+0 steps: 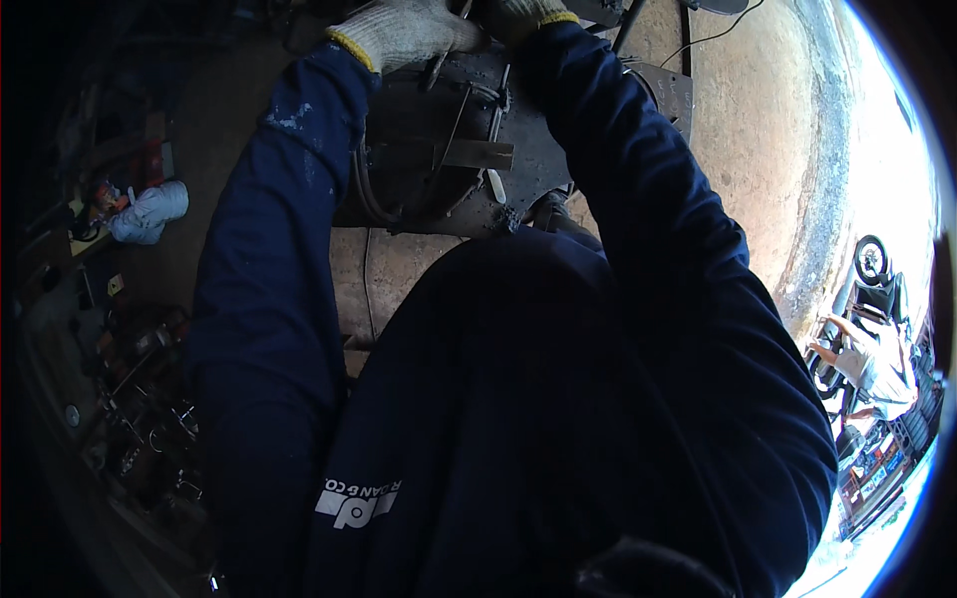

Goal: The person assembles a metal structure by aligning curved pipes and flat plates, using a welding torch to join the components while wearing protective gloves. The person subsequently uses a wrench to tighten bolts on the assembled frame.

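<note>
My left hand [404, 34], in a light knitted work glove with a yellow cuff edge, is at the top edge over a dark metal worktop [399, 189]. Its fingers look closed on a thin metal rod [435, 74], which shows above and below the glove. My right hand [526, 12], gloved alike, is close beside it; the picture's edge cuts it off and its fingers are hidden. Nearer me lie a flat metal bar [475, 153], a bent rod [365, 189] and a small pale strip [496, 186]. Dark crumbly lumps [506, 217] sit at the near edge.
A metal plate [670, 98] with chalk marks is right of the worktop. A cable [368, 284] runs over the brown floor. Another person [150, 211] is at the far left, near cluttered parts [150, 399]. On the right, someone [869, 364] is beside a motorcycle [877, 289].
</note>
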A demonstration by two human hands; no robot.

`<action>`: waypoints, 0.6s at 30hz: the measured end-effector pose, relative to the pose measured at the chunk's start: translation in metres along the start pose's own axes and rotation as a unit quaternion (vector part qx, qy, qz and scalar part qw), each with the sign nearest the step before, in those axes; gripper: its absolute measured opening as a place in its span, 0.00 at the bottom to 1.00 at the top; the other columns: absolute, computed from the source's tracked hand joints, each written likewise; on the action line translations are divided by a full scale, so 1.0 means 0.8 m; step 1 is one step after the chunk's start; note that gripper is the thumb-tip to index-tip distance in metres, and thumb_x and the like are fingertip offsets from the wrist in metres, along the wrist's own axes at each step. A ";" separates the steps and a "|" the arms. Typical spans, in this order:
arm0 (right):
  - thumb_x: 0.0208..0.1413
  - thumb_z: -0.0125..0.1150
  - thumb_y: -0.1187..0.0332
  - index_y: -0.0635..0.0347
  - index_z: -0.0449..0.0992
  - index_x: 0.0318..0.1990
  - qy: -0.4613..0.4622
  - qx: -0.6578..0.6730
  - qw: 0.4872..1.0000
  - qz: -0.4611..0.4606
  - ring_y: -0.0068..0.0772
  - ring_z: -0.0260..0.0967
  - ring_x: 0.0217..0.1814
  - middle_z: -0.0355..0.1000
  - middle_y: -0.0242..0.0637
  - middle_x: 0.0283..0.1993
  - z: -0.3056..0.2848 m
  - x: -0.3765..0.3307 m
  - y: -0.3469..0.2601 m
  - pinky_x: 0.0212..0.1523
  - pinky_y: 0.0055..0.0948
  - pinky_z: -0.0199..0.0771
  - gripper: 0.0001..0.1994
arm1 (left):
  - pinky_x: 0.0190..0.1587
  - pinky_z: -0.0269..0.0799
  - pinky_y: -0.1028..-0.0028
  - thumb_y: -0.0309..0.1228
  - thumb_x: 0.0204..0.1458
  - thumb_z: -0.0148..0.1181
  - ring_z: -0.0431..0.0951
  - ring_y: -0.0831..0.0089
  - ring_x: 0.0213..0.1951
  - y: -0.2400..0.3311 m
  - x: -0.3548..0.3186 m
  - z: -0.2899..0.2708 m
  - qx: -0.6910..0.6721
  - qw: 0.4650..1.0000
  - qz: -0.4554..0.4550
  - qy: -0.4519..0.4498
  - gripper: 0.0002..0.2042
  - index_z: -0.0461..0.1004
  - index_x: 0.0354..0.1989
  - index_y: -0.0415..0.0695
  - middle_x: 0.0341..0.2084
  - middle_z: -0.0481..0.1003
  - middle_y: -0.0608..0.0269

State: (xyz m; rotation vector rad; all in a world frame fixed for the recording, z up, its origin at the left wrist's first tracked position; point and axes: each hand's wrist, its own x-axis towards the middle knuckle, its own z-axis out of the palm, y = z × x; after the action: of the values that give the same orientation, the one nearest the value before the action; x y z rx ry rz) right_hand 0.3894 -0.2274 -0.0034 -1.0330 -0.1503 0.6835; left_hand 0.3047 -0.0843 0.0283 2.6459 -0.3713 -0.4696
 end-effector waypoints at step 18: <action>0.72 0.51 0.62 0.66 0.73 0.64 -0.036 -0.074 0.996 -0.028 0.39 0.73 0.63 0.75 0.43 0.63 0.004 0.036 0.023 0.62 0.33 0.71 0.21 | 0.29 0.72 0.59 0.29 0.57 0.54 0.79 0.58 0.28 -0.031 0.000 0.027 0.049 0.992 -0.116 -0.020 0.07 0.79 0.31 0.47 0.26 0.77 0.54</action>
State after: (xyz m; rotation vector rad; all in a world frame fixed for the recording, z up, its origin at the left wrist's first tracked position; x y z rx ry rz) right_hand 0.4029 -0.2023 -0.0225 -1.1425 -0.2946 0.6671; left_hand 0.3013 -0.0705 -0.0013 2.7928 -0.1005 -0.5903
